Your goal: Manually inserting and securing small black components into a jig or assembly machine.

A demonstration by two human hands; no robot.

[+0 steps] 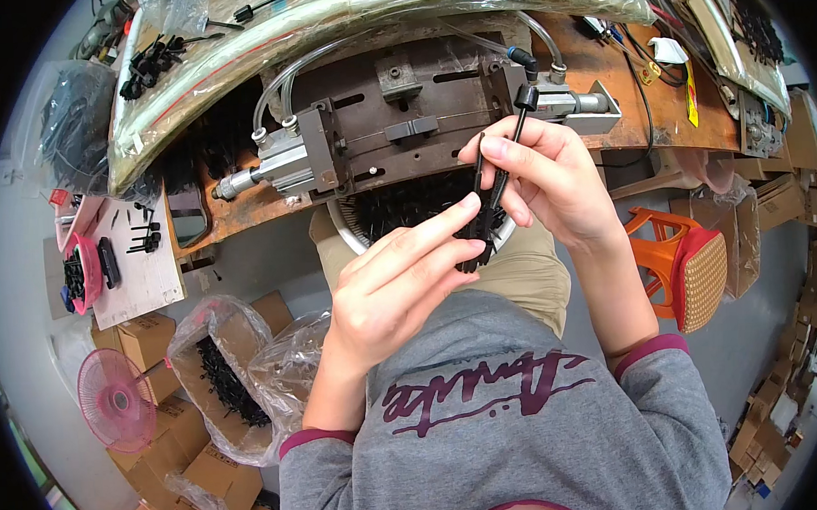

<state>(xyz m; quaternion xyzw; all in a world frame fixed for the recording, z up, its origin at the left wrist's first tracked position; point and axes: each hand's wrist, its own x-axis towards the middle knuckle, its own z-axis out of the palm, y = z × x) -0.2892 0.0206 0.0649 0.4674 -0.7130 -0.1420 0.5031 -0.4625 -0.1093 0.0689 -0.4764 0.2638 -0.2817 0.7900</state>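
My right hand pinches a thin black rod with a round cap-like end, held upright in front of the metal fixture. Lower down, the fingers of my left hand close around a small bunch of black plastic parts. Another slim black piece stands by the right fingertips; which hand bears it I cannot tell. Behind the hands is the dark metal fixture, with a pneumatic cylinder on its left and another cylinder on its right. Below it a basin holds many black pieces.
A plastic-wrapped long bundle lies across the back of the wooden bench. An orange stool stands at right. On the left are a pink fan, a lined carton of black parts and several cardboard boxes.
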